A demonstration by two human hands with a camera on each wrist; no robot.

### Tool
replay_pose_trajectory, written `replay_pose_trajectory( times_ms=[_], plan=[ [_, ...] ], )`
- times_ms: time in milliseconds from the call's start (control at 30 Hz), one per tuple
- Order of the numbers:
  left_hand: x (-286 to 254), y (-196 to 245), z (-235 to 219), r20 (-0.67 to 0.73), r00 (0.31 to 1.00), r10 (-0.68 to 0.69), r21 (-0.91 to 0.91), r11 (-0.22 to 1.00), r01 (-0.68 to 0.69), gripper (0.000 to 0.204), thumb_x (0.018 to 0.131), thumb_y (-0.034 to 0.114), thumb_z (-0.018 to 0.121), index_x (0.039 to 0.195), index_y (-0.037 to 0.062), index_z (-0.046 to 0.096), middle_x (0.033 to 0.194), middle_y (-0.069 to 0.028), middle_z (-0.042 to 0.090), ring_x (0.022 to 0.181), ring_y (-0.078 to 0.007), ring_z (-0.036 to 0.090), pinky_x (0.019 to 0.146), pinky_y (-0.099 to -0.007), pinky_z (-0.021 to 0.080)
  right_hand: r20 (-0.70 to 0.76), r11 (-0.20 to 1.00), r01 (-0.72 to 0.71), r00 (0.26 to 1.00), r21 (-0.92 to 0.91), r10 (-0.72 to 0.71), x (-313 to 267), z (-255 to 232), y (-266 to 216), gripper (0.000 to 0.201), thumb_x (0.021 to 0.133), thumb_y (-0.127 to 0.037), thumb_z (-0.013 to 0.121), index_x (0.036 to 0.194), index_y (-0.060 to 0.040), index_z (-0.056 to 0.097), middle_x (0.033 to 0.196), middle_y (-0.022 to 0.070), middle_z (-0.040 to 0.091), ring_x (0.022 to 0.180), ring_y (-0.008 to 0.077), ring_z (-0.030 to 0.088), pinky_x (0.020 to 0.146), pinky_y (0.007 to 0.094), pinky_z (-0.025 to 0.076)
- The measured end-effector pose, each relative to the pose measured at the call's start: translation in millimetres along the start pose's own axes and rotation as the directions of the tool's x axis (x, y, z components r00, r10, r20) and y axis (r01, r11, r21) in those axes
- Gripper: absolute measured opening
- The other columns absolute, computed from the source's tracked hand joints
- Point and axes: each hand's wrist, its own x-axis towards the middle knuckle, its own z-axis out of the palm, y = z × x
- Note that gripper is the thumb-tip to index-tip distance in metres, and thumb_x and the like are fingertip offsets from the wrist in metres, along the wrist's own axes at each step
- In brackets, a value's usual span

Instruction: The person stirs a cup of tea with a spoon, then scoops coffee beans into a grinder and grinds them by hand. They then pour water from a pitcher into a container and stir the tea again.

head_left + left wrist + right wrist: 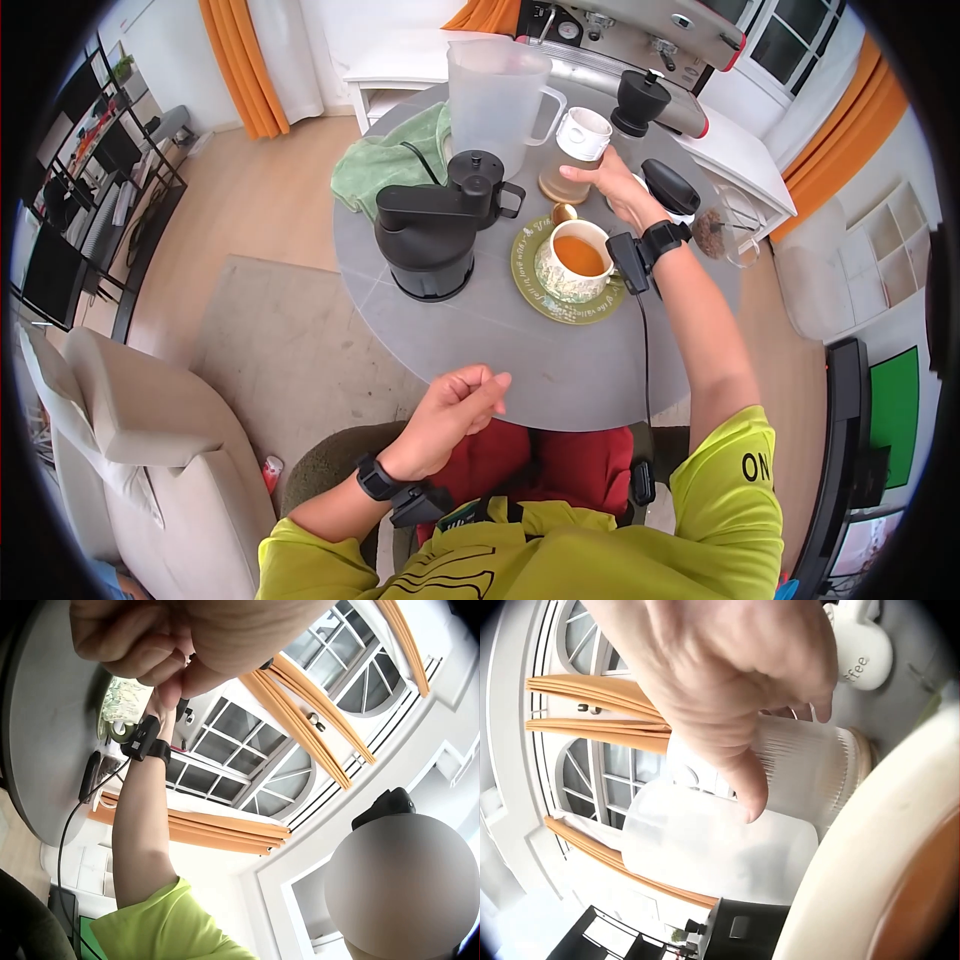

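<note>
My right hand reaches across the table and grips a ribbed clear jar with a white top. In the right wrist view the thumb of that hand lies along one side of the jar, the other fingers partly hidden behind it. Below that wrist stands a patterned cup of orange-brown liquid on a green saucer, a small brown-and-white object at its edge. Over the near table edge, my left hand has its fingers curled, with nothing seen in it.
On the grey table stand a black kettle-like appliance, a frosted pitcher, a green cloth and a black-topped grinder. A glass vessel with brown contents lies at right. An espresso machine stands behind.
</note>
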Motion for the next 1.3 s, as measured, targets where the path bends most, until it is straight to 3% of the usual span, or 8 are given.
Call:
replay_pose_trajectory(
  times_ms=[200, 300, 833, 1033, 1133, 1200, 1300],
  plan=[
    [2.0, -1.1, -2.5, -0.015, 1.0, -0.021, 0.008, 1.0, 0.021, 0.028, 0.097, 0.023, 0.055, 0.072, 0.0108, 0.049, 0.065, 0.0073, 0.045, 0.052, -0.0007, 0.025, 0.047, -0.0195, 0.02, -0.087, 0.998, 0.016, 0.996, -0.053, -0.02, 12.5, -4.8, 5.8, 0.084, 0.07, -0.014, 0.082, 0.138, -0.0021, 0.034, 0.14, 0.0108, 0.043, 0.133, 0.0221, 0.036, 0.111, 0.0343, 0.024],
    [3.5, -2.6, -5.4, 0.005, 1.0, -0.015, 0.005, 1.0, 0.015, 0.028, 0.097, 0.024, 0.055, 0.073, 0.0109, 0.049, 0.066, 0.0072, 0.045, 0.053, -0.0007, 0.025, 0.047, -0.0194, 0.021, -0.06, 0.994, 0.038, 0.997, -0.1, -0.044, 15.5, -8.1, 5.4, 0.082, 0.07, -0.013, 0.082, 0.137, -0.0022, 0.037, 0.139, 0.011, 0.045, 0.131, 0.0221, 0.039, 0.11, 0.0334, 0.026],
    [6.9, -0.5, -6.8, -0.04, 0.999, -0.029, 0.0, 1.0, 0.029, 0.029, 0.097, 0.024, 0.055, 0.072, 0.0103, 0.05, 0.062, 0.0084, 0.038, 0.053, -0.0014, 0.025, 0.047, -0.0196, 0.021, 0.104, 0.991, 0.035, 0.994, -0.132, -0.021, 13.9, -30.5, -0.7, 0.081, 0.07, -0.008, 0.079, 0.138, -0.0025, 0.037, 0.139, 0.0089, 0.045, 0.13, 0.0202, 0.039, 0.111, 0.0326, 0.025],
    [7.5, -0.3, -7.7, -0.043, 0.998, -0.038, 0.007, 0.999, 0.039, 0.029, 0.097, 0.024, 0.055, 0.072, 0.0103, 0.05, 0.061, 0.0085, 0.037, 0.053, -0.0016, 0.025, 0.048, -0.0195, 0.021, 0.143, 0.997, 0.052, 0.989, -0.049, -0.044, 8.3, -30.5, -2.7, 0.085, 0.071, -0.014, 0.081, 0.14, -0.0023, 0.033, 0.14, 0.0099, 0.042, 0.132, 0.0209, 0.036, 0.112, 0.034, 0.022],
    [7.0, -1.1, -8.0, -0.041, 0.998, -0.042, 0.012, 0.999, 0.042, 0.029, 0.097, 0.024, 0.055, 0.072, 0.0103, 0.05, 0.061, 0.0084, 0.037, 0.053, -0.0017, 0.026, 0.048, -0.0196, 0.022, 0.047, 0.999, 0.036, 0.998, -0.016, -0.035, 3.9, -30.9, -6.6, 0.087, 0.07, -0.02, 0.082, 0.139, -0.0012, 0.033, 0.138, 0.0123, 0.044, 0.132, 0.0215, 0.036, 0.112, 0.0345, 0.024],
    [7.6, -3.1, -7.6, -0.041, 0.998, -0.043, 0.013, 0.999, 0.043, 0.029, 0.097, 0.025, 0.055, 0.072, 0.0102, 0.05, 0.061, 0.0084, 0.037, 0.053, -0.0018, 0.027, 0.048, -0.0196, 0.022, -0.134, 0.995, 0.081, 0.987, -0.061, -0.089, 6.6, -34.0, -2.2, 0.089, 0.072, -0.027, 0.081, 0.139, 0.0007, 0.031, 0.139, 0.015, 0.043, 0.131, 0.0234, 0.038, 0.11, 0.0354, 0.027],
    [7.6, -4.0, -6.0, -0.045, 0.998, -0.051, 0.022, 0.998, 0.052, 0.029, 0.097, 0.025, 0.056, 0.072, 0.0101, 0.05, 0.061, 0.0083, 0.037, 0.054, -0.0021, 0.027, 0.048, -0.0197, 0.022, -0.137, 0.962, 0.174, 0.969, -0.213, -0.205, 1.4, -29.6, -10.5, 0.086, 0.072, -0.03, 0.08, 0.137, 0.0006, 0.034, 0.135, 0.0169, 0.047, 0.126, 0.0247, 0.044, 0.106, 0.0352, 0.033]
  ],
)
